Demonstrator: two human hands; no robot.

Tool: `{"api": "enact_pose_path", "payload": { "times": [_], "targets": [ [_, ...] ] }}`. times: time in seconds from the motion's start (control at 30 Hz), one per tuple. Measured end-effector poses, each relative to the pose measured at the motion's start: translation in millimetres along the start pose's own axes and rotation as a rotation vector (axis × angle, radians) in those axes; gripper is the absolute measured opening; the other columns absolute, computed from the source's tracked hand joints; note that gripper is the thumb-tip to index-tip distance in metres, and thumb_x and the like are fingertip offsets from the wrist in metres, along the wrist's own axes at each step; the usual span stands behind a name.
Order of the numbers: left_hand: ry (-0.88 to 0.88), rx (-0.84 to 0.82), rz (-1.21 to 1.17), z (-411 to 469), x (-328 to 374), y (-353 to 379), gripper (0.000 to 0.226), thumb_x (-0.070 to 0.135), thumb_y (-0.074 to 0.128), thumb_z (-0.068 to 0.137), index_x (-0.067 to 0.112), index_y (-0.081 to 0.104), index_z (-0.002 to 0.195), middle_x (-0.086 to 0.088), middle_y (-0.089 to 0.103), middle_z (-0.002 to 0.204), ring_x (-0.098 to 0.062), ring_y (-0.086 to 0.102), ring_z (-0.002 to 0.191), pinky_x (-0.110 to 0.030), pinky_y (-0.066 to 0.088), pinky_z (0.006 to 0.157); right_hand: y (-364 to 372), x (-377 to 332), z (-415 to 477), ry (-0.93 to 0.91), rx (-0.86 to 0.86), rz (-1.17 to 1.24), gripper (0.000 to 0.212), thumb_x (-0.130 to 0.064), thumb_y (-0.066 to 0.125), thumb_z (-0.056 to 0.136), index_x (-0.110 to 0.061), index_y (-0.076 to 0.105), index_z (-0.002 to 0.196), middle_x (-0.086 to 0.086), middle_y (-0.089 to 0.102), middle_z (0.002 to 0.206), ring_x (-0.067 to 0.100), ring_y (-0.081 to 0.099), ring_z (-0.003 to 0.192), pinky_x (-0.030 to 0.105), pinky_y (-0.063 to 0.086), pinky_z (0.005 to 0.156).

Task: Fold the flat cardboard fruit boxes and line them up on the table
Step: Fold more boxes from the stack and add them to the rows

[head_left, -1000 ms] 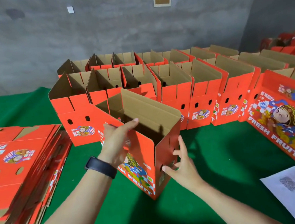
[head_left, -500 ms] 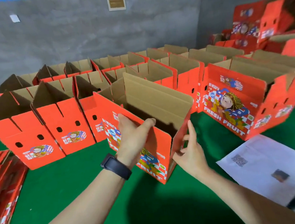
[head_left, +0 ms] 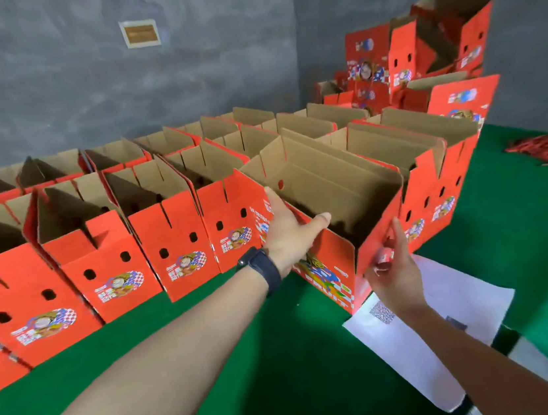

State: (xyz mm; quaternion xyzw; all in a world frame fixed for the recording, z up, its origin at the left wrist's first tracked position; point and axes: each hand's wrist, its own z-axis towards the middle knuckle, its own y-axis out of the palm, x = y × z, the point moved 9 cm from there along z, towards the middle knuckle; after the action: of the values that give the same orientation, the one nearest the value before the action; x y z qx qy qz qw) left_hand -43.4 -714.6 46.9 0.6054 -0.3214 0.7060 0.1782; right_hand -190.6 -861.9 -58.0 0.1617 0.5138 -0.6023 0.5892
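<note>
Left hand (head_left: 290,236) flat, fingers straight, thumb spread; right hand (head_left: 394,272) pinching, index raised.

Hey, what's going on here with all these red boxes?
A person is setting up cardboard fruit boxes. Their left hand lies flat against the long side of an open box, and the right hand grips its near corner. The box is askew in front of the rows of folded boxes on the green table, not yet in line.
</note>
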Motion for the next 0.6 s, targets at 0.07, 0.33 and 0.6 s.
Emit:
{"api": "enact_pose_path", "payload": {
  "times": [0.07,0.33,0.6],
  "targets": [
    [0.066,-0.026,0.139,16,7,8,0.096,0.024,0.068,0.085,0.033,-0.001,0.151,-0.020,0.041,0.144,-0.040,0.059,0.106,-0.046,0.054,0.087,-3,4,12,-0.012,0.027,0.010,0.094,0.005,0.065,0.076,-0.026,0.018,0.152,0.010,0.061,0.123,0.032,0.067,0.076,0.033,0.050,0.070],
    [0.148,-0.124,0.381,73,6,21,0.038,0.025,0.052,0.095,0.029,0.050,0.133,-0.021,0.030,0.149,-0.029,0.023,0.142,-0.024,0.031,0.110,21,26,37,0.062,0.007,0.015,0.097,-0.006,0.073,0.074,-0.031,0.018,0.150,0.011,0.058,0.125,0.033,0.063,0.088,0.039,0.051,0.074],
    [0.379,-0.194,0.555,59,13,42,0.071,0.000,0.054,0.090,0.036,0.030,0.146,-0.003,-0.014,0.159,-0.017,0.036,0.136,-0.014,0.036,0.098,30,32,20,0.144,0.090,0.040,0.071,-0.001,0.059,0.084,-0.011,0.028,0.147,0.013,0.027,0.150,0.033,0.050,0.119,0.047,0.052,0.083]
  ]
}}
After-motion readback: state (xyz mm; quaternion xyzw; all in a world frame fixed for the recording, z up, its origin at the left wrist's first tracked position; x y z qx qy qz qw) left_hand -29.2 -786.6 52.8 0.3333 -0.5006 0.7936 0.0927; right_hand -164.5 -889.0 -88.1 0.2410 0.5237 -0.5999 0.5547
